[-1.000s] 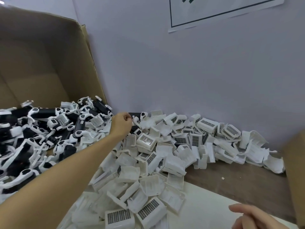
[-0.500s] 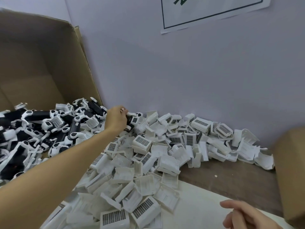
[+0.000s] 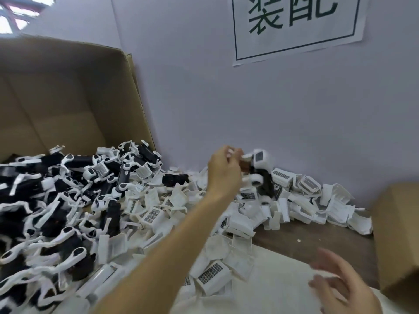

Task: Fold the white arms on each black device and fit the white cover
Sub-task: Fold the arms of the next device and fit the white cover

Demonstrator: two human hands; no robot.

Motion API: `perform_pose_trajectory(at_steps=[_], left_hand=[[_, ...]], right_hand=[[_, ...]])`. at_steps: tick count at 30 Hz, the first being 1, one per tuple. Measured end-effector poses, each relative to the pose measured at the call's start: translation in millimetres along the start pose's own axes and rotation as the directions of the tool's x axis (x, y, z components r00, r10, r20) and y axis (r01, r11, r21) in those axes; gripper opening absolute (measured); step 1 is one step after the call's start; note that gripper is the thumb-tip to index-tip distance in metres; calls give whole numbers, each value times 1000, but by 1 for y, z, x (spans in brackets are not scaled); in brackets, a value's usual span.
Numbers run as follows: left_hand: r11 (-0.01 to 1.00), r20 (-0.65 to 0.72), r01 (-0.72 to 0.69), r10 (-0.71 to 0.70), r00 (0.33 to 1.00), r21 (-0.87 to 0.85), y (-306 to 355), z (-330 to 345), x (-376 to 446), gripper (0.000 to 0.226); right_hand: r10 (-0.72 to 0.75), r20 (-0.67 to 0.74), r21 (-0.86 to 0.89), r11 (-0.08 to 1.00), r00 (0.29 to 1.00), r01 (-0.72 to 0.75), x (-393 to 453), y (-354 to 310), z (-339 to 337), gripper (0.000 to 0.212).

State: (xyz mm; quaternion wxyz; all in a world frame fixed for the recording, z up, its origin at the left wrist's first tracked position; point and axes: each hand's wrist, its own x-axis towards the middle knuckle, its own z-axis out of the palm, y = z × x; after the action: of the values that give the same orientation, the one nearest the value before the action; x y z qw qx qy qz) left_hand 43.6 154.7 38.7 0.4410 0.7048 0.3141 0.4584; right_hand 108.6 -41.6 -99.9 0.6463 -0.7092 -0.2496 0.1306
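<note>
My left hand (image 3: pixel 223 169) pinches a black device with white arms (image 3: pixel 259 171) and holds it in the air above the pile, near the wall. The device hangs to the right of the fingers, blurred by motion. Below it lies a heap of white covers (image 3: pixel 238 223) with dark grilles, spread across the table. A heap of black devices with unfolded white arms (image 3: pixel 59 200) fills the left side. My right hand (image 3: pixel 340 284) hovers at the lower right with fingers spread and loose, holding nothing.
A large cardboard box (image 3: pixel 68 98) lies open behind the black devices. Another cardboard box (image 3: pixel 399 234) stands at the right edge. A paper sign (image 3: pixel 297 26) hangs on the grey wall. A white sheet (image 3: pixel 272 291) covers the near table.
My left hand has lifted a black device out of the pile and carried it up and to the right. My right hand has risen and spread its fingers.
</note>
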Motion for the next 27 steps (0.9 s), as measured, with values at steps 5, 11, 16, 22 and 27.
perform_pose_trajectory(at_steps=[5,11,16,22,27], left_hand=[[867,227,435,-386,894,-241,-30,27,-63,20],[583,355,664,-564,745,-468,-51,41,-105,22],[373,341,616,-583,737,-694,-43,57,-106,29],[759,277,587,-522,807,-281,-53,75,-119,46],[879,487,443,-314,815,-176,-49,82,-125,35]], right_hand=[[-61,122,109,993,991,48,0,-3,-12,89],[-35,184,65,998,982,23,-1,0,-16,49],[-21,-61,57,998,998,25,3,8,-9,25],[98,-365,160,986,926,-41,8,10,-10,17],[-11,-303,53,998,953,28,5,10,-11,20]])
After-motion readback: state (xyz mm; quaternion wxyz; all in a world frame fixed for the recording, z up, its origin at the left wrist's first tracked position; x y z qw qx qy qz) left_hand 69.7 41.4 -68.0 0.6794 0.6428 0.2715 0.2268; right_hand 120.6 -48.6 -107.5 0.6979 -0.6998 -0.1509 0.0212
